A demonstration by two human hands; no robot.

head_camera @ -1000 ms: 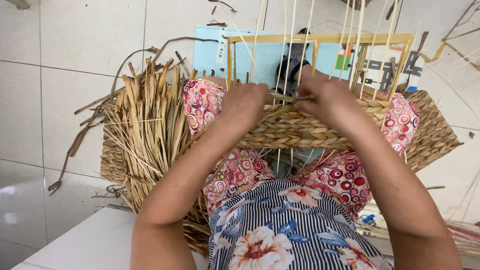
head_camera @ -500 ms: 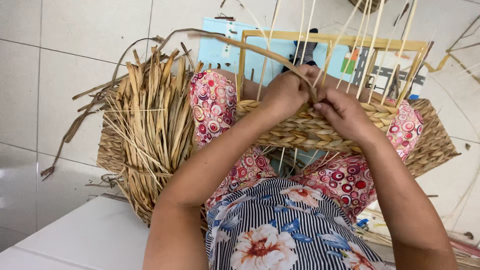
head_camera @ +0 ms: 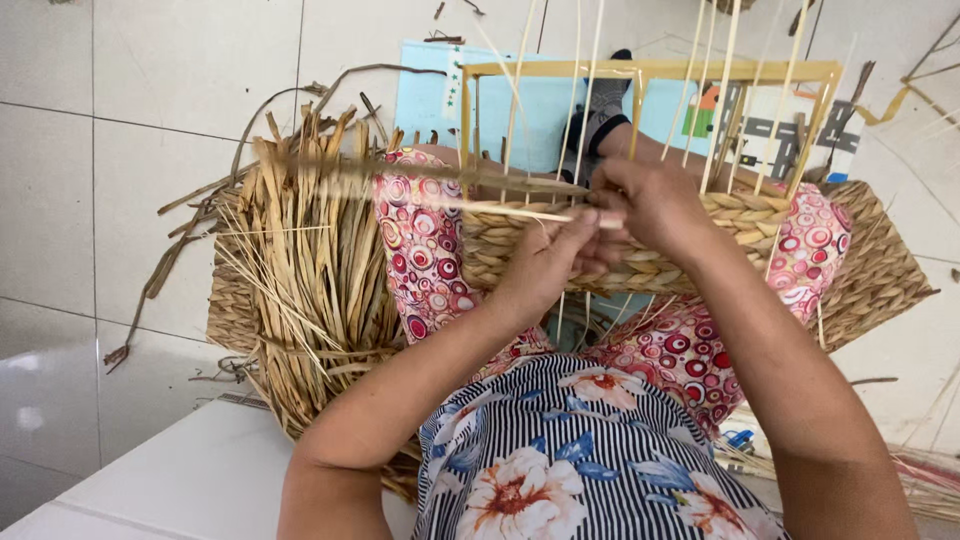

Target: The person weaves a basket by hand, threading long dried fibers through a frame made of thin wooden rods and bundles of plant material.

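A half-woven straw basket (head_camera: 640, 262) rests between my knees on a wooden frame (head_camera: 650, 72), with thin upright stakes (head_camera: 722, 90) rising from it. My left hand (head_camera: 552, 258) pinches a long flat straw strand (head_camera: 470, 205) that stretches out to the left. My right hand (head_camera: 648, 205) grips the same strand close to the basket's braided rim, fingers closed against the weave. Both hands sit side by side at the rim's middle.
A thick bundle of dried straw (head_camera: 310, 270) lies on the tiled floor at my left knee. A finished woven piece (head_camera: 880, 275) sits at the right. A light blue mat (head_camera: 540, 100) lies beyond the frame. A white surface (head_camera: 170, 470) is at lower left.
The strand that arched over the frame is now pulled out straight to the left. My left hand has slid lower on the rim; my right hand has shifted left to meet it.
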